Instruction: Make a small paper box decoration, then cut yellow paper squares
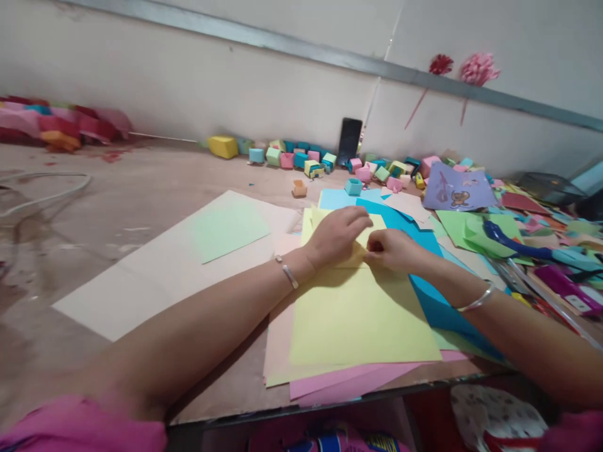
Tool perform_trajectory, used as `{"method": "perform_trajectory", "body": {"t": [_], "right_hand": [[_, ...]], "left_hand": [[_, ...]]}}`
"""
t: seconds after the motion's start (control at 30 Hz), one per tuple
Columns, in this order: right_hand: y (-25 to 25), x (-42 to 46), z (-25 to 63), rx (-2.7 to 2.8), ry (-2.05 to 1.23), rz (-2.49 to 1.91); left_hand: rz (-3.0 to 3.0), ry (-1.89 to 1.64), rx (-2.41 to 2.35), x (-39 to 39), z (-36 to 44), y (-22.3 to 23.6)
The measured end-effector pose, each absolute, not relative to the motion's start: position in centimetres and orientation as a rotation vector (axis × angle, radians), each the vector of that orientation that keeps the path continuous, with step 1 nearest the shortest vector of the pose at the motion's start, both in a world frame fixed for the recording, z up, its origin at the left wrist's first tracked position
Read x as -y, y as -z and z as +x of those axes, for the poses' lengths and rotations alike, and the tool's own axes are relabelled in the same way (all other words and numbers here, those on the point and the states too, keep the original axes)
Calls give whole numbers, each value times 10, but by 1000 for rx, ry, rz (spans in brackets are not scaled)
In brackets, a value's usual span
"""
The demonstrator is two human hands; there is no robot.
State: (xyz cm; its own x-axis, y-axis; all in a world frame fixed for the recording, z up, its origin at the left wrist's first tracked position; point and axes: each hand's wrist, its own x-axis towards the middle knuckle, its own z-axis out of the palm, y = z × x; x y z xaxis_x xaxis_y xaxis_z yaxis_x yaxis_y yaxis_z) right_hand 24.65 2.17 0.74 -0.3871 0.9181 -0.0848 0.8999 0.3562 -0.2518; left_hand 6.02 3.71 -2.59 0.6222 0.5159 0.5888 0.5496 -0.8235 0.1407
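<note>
In the middle of the table, a small yellow piece of paper [346,258] lies over a larger yellow sheet [358,320]. My left hand [336,235] rests across the small piece with its fingers bent and pressed together on it. Close by on the right, my right hand [393,251] pinches the edge of that piece between thumb and fingers. The fingertips partly cover the paper, so any fold there is hard to see. Beneath the yellow sheet are pink sheets [330,384] and a blue sheet [431,298].
A pale sheet [141,282] with a light green piece [230,232] lies left. Little paper boxes [273,157] line the wall beside a propped phone [349,139]. Blue-handled scissors [513,242], a purple card [459,187] and paper scraps crowd the right.
</note>
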Motion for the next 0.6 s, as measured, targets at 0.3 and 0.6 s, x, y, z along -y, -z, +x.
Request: {"method": "perform_trajectory", "body": {"t": [0.3,0.6], "right_hand": [[-66,-52,244,2165,-954,-1240],[-68,-66,115,2357,-1432,-991]], "left_hand": [[-2961,561,-284,33,92,14],[-3045,505,-179,37,82,10]]}}
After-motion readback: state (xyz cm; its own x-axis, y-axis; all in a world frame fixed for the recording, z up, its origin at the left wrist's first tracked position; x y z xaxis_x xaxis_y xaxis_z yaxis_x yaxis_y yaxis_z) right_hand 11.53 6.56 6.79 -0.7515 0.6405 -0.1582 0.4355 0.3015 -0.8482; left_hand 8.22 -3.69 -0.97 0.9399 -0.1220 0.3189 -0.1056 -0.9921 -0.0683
